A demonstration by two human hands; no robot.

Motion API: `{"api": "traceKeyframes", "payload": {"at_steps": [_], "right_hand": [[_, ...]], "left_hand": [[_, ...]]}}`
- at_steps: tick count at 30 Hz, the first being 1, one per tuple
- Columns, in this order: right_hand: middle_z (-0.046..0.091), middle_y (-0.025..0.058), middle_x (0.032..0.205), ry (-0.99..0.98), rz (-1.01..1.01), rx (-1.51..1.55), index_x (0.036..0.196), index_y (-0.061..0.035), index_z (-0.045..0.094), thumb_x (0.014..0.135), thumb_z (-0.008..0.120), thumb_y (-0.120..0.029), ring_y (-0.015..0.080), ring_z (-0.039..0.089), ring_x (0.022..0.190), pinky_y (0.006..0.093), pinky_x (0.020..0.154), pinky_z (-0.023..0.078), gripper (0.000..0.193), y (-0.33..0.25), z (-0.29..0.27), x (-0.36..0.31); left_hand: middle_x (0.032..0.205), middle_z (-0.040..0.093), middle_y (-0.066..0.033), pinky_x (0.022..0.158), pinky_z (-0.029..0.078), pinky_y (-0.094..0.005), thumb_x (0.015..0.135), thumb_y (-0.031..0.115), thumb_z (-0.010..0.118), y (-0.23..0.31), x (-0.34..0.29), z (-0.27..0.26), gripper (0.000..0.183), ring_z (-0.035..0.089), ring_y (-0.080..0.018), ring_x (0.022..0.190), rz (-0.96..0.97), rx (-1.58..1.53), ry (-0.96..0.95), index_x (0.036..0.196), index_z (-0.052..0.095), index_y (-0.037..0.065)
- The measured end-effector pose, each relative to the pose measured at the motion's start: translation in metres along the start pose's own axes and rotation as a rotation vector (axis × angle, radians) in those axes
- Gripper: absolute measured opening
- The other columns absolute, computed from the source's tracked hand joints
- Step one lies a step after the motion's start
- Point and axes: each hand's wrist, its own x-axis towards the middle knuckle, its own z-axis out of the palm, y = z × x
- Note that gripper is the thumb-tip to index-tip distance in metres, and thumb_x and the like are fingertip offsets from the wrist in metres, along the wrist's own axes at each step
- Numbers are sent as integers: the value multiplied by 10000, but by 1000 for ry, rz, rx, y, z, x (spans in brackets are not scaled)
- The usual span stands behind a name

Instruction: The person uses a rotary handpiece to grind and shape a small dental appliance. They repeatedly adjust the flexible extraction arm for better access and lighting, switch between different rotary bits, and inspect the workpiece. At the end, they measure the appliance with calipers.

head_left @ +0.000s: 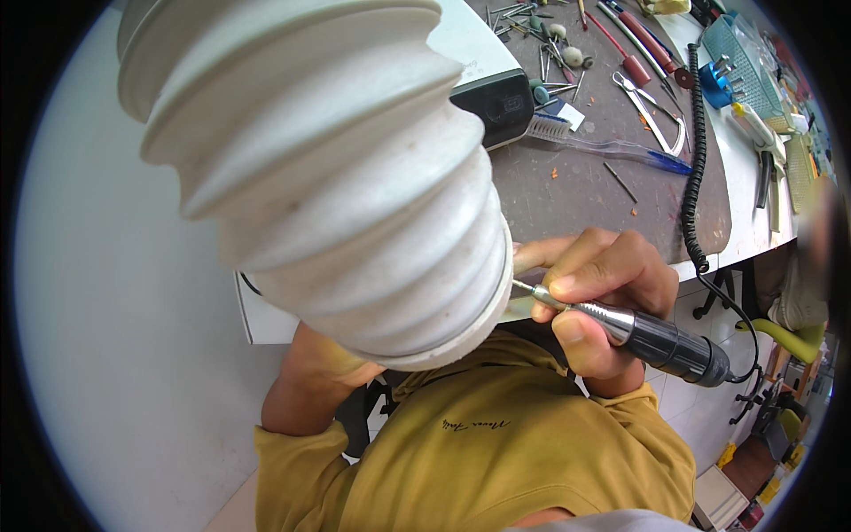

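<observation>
On the bench (752, 222), a mat (567, 199) carries burs (572, 57) toward its far side, calipers (644, 117) to their right and a toothbrush (612, 147) nearer. Along its right edge runs the cord (695, 133), dropping past the bench's near edge to the handpiece (665, 341). Right of the cord sits a basket (745, 75).

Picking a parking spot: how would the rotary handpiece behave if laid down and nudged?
The rotary handpiece, in the right hand, would probably roll, given its round shape. Its metal front section suggests a rigid body with some heft. The coiled cord attached to its rear may tug it back.
</observation>
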Motion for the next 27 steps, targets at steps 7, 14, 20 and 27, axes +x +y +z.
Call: {"api": "traceKeyframes", "payload": {"at_steps": [7,14,20,27], "right_hand": [[698,148,757,59,55,67,848,28,664,707,759,10,303,735,782,439,814,597,170,-4,2,1],[705,149,762,21,0,-19,863,16,682,711,762,5,311,736,814,408,806,592,172,-2,2,5],[707,147,766,19,-14,-11,863,9,684,715,755,7,316,736,834,409,814,590,164,0,2,5],[707,151,770,14,-1,-17,862,15,678,717,749,5,320,736,841,405,800,591,162,-1,1,5]], "left_hand": [[1033,639,-242,637,569,-347,833,-71,678,0,-1,3,307,661,-304,770,5,13,10,1122,576,-67],[1022,661,-229,639,563,-341,836,-71,676,-2,-1,6,282,665,-290,774,-6,38,15,1107,599,-78],[1034,665,-219,625,552,-351,838,-80,669,-2,-3,6,331,663,-297,783,-22,5,24,1150,563,-48],[1044,660,-229,632,558,-347,844,-80,663,0,-4,7,349,655,-301,773,-6,31,20,1171,548,-40]]}}
